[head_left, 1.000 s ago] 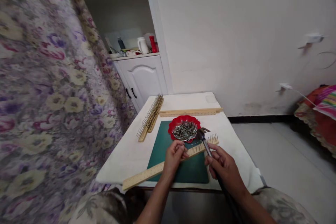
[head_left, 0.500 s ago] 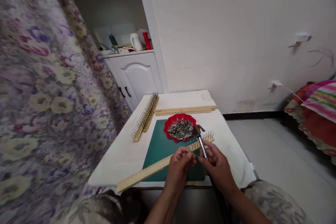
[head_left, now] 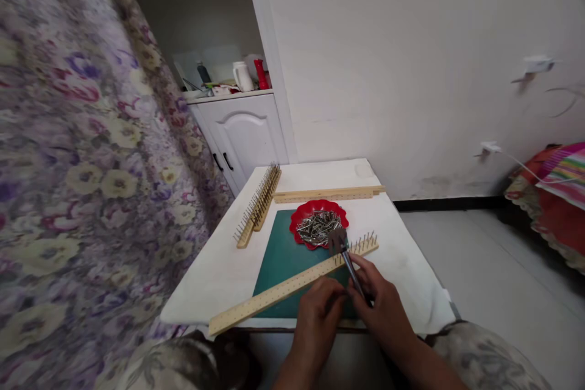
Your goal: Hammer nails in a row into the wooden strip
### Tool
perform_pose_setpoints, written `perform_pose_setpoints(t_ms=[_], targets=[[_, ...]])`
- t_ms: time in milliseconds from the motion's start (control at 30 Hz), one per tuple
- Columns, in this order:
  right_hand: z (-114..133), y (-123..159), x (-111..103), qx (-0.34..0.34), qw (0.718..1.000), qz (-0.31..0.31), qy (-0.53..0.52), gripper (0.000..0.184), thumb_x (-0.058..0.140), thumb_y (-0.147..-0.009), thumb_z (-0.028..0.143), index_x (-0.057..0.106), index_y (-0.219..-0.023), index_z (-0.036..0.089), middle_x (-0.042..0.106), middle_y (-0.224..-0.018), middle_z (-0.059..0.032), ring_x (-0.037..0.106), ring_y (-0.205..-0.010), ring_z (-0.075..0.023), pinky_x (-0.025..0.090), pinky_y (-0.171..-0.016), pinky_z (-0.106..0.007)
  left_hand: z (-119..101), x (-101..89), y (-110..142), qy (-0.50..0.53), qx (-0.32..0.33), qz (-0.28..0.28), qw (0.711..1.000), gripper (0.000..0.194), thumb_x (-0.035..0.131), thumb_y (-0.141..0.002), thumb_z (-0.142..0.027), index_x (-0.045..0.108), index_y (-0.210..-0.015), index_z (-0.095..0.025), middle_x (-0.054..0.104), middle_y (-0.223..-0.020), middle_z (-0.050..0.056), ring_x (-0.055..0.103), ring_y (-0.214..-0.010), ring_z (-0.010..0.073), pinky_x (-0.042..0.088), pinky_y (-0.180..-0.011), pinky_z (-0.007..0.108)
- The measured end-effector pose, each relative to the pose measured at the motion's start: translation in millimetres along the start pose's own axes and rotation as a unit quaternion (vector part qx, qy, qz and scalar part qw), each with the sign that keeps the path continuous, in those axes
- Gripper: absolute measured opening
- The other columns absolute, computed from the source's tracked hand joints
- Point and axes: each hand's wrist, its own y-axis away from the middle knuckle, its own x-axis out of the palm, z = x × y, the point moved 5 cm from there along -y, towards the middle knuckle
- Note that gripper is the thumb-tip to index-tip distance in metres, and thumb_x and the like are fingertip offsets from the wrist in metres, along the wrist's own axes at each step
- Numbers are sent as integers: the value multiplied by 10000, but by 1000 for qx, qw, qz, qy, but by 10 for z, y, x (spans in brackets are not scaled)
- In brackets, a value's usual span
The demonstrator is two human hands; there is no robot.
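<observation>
My right hand [head_left: 381, 301] is wrapped round a claw hammer [head_left: 353, 269], gripping the shaft with the dark head pointing away, close to the bowl. My left hand [head_left: 319, 312] is closed in a pinch beside the right fingertips; a thin nail showed there a moment ago, but the fingers now hide it. Beyond both hands a long wooden strip [head_left: 269, 298] with rows of holes lies slantwise over a green mat [head_left: 276, 250]. Several nails stand upright in its far right end. A red scalloped bowl [head_left: 295, 233] behind it holds a heap of loose nails [head_left: 320, 225].
At the left of the white-covered table [head_left: 214, 268], wooden strips full of upright nails [head_left: 260, 201] lie lengthwise. More wooden strips [head_left: 329, 195] lie across the back. A floral curtain [head_left: 114, 183] hangs on the left, beside a white cabinet [head_left: 247, 134].
My left hand has turned and lowered slightly, with its fingers curled in, and the nail has gone from sight. The hammer head has tilted left, nearer the bowl's edge. The view has shifted slightly.
</observation>
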Motion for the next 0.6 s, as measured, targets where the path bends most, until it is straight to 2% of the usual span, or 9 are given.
perform_pose_setpoints(t_ms=[67,133,300,433,600], targets=[[12,9,26,-9,1000,16,10,486,549,-795,144,508,-1278,189,699,-924,-60,663,-785,-208,526,-734,-291,-27,-42,-15,-35,22,-6,999,110,546,-788,-162,642,-737,-174,569,-785,31,533,-771,153,384,-669,233],[24,12,21,-11,1000,16,14,466,546,-810,171,518,-1274,194,704,-905,-61,667,-779,-216,533,-716,-294,8,-93,-60,-43,16,-11,999,120,548,-788,-176,652,-729,-177,565,-760,24,533,-751,149,380,-656,227],[10,-13,-78,27,998,-31,-42,451,559,-840,278,521,-1280,191,684,-785,-33,635,-607,-180,518,-525,-242,363,-227,-291,25,-97,-68,993,123,573,-769,-268,625,-723,-166,542,-609,-27,480,-587,113,341,-561,198],[-22,-37,-98,62,992,-39,-105,482,569,-845,332,495,-1299,190,645,-716,-5,553,-486,-135,453,-419,-211,588,-180,-493,67,-115,-88,987,170,589,-747,-321,623,-732,-155,555,-618,-27,478,-590,113,337,-553,193],[-27,-36,-87,77,989,-38,-122,476,594,-831,330,513,-1284,207,618,-675,3,517,-464,-128,433,-407,-211,661,-95,-573,49,-99,-98,989,189,572,-758,-329,640,-729,-155,585,-649,-12,501,-626,127,351,-576,201]])
